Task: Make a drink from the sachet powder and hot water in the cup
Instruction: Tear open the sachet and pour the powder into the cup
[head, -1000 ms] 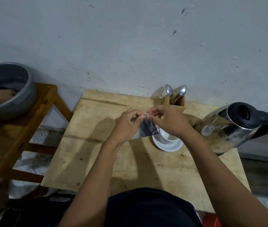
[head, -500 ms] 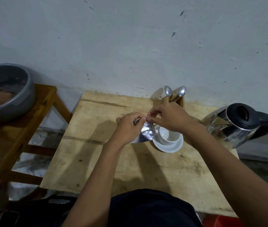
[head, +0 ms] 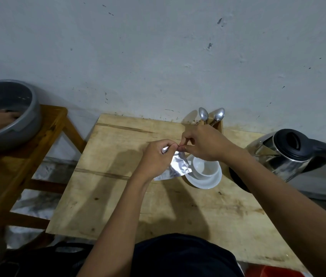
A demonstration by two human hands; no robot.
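Both hands pinch the sachet's top edge, just above the cup.

The left hand (head: 155, 156) and right hand (head: 204, 145) grip meets at the top; the sachet (head: 175, 166) hangs down-left, with the cup (head: 206, 166) beside it under the right hand.

Setting: plain domestic kitchen corner; rough wooden table (head: 102, 196) against a scuffed, marked wall (head: 158, 56). Steel electric kettle (head: 289, 154), spoons (head: 211, 115) in a holder, grey basin (head: 18, 124) on a wooden stand (head: 4, 176).
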